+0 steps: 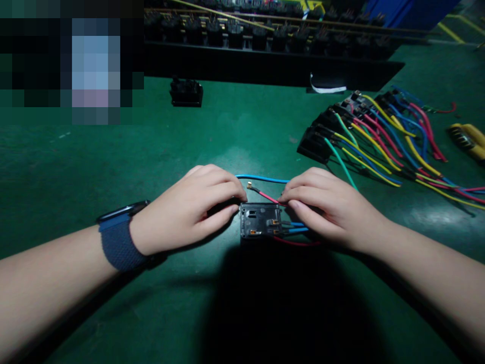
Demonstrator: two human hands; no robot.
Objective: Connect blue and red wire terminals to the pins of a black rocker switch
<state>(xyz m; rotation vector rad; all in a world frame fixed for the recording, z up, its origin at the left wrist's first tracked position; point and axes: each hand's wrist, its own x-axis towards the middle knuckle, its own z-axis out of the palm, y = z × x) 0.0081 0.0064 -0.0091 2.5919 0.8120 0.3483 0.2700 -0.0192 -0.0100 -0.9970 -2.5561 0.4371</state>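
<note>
A small black switch block with brass terminals lies on the green mat, between my hands. My left hand grips its left side with curled fingers; a dark blue watch band is on that wrist. My right hand pinches a red wire whose brass terminal tip points up and left, just above the block. Blue wires and another red wire run from the block's right side under my right hand. A blue wire arcs behind both hands.
A row of black switch blocks with coloured wires lies at the right. A yellow-handled tool sits at the far right. One lone black block rests at the back, before a long black rack of parts.
</note>
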